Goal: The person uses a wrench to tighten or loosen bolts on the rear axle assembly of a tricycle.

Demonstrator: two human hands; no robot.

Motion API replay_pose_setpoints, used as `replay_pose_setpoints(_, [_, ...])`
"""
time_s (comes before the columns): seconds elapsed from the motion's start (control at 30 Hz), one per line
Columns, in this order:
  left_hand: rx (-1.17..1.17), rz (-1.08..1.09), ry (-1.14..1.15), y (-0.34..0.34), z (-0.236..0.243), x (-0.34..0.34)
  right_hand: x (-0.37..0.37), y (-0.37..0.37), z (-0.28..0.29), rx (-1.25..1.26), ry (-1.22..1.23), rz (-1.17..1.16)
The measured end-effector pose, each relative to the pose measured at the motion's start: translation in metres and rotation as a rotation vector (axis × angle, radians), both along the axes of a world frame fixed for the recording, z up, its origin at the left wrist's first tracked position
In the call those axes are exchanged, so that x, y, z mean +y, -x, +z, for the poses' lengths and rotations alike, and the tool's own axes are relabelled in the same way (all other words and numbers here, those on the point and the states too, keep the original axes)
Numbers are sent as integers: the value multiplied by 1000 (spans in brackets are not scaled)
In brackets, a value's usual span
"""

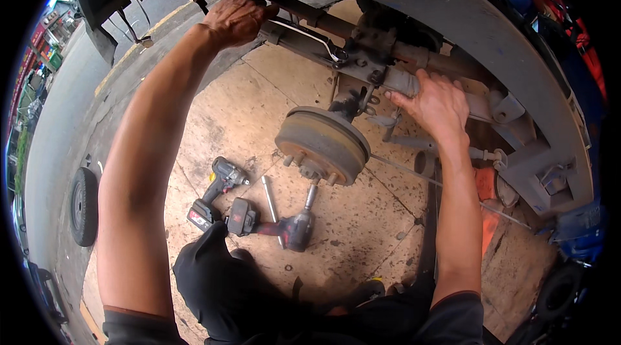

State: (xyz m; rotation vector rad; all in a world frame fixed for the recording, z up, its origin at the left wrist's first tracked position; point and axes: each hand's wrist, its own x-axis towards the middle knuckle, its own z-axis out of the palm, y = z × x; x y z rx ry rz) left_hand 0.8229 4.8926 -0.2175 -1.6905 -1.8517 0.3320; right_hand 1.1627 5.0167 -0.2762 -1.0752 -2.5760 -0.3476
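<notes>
At the upper left, under the vehicle body, my left hand (238,18) is closed round the far end of a shiny wrench (304,32). The wrench's ring end sits on a nut at the dark clamp plate (375,47) over the axle. My right hand (436,104) is on the grey leaf spring (401,81) right of the plate, its fingers curled over the far edge and the thumb spread along the near side. Below and between my hands is a rusty brake drum (323,144) with bare wheel studs. My left fingertips are partly hidden in shadow.
A cordless impact wrench with a long socket (297,228), a smaller impact driver (223,180) and a metal bar (268,196) lie on the stained tiles. The grey body panel (453,15) arches overhead. A tyre (84,206) stands at the left; an orange object (486,209) is right.
</notes>
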Motion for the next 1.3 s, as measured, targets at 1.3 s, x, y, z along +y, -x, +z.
replay_pose_setpoints(1.3, [-117,-46,113,19,-9,42,5,-2,-3,-29,-24,7])
